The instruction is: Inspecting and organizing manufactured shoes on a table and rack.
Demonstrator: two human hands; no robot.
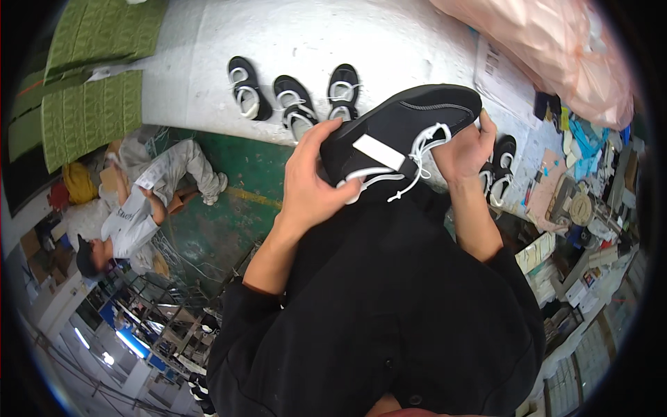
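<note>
Above my lap I hold a black sneaker [438, 115] tilted, its side facing me and its toe pointing right. My left hand [309, 181] is closed around the heel end, with the thumb at the white-lined opening. At the toe end my right hand [465, 149] grips the shoe, and some of its fingers are hidden behind it. White laces [421, 149] are tied in a bow with loose ends hanging. A plain white strip [379, 152] stands out on the black side.
On the white tabletop [403, 42], several similar shoes [295, 104] sit beyond my hands. Another pair [499, 170] stands to the right, near a cluttered bench [570, 201]. Pink plastic bags [556, 48] lie at the far right. A seated person [139, 215] handles something at the left.
</note>
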